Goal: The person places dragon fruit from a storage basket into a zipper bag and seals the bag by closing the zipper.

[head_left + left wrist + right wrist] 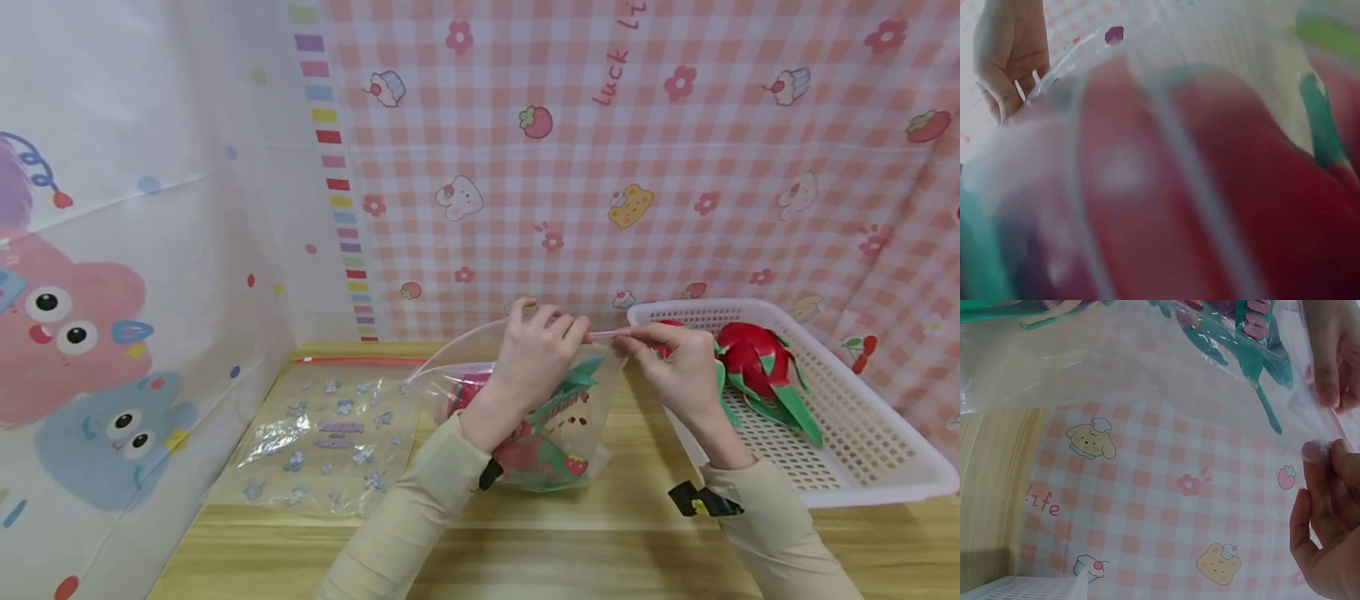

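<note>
A clear printed zip bag [581,442] stands on the table with red-and-green dragon fruit [465,390] inside. My left hand [534,350] grips the bag's pink zip edge from above, fingers bent over it. At the right end of that edge, my right hand [678,367] pinches the corner between thumb and forefinger. The right wrist view shows this pinch close up, with the right hand [1332,519] below the left hand [1335,356] along the zip strip. Red fruit [1147,187] behind the clear plastic fills most of the left wrist view, blurred.
To the left, a flat clear bag [337,442] with flower prints and a red zip lies on the wooden table [570,550]. A white basket [892,433] on the right holds more dragon fruit [753,358]. A checked cloth [480,125] hangs behind.
</note>
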A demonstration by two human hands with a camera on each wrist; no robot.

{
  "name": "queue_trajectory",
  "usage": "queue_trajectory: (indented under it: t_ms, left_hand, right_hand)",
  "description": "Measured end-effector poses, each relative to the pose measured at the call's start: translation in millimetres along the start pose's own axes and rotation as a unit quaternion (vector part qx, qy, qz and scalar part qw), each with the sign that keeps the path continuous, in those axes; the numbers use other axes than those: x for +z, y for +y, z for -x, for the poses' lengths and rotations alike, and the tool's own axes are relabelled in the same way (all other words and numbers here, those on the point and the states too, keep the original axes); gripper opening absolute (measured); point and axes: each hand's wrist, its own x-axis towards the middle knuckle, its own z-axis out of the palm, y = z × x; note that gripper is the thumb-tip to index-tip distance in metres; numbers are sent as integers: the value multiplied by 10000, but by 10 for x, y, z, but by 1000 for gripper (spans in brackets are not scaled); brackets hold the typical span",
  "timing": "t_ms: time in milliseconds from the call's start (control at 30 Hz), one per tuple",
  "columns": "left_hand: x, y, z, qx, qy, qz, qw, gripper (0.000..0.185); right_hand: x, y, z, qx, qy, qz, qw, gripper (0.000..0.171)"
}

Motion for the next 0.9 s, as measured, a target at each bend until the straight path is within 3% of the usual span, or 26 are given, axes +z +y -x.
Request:
queue_trajectory:
  t_ms: [233, 367, 700, 900]
  left_hand:
    - [35, -163, 174, -168, -237, 32, 9996, 14]
    - [62, -252, 270, -354, -191, 32, 9992, 9]
    - [126, -336, 296, -444, 15, 126, 9989, 8]
    - [102, -383, 310, -498, -138, 13, 9987, 11]
  right_hand:
    - [-1, 66, 16, 691, 73, 45, 9976, 6]
    - [-4, 114, 39, 962, 55, 64, 9953, 9]
    - [-1, 169, 49, 1078, 67, -3, 9941, 9]
    - [1, 181, 44, 1146, 72, -70, 9934, 9]
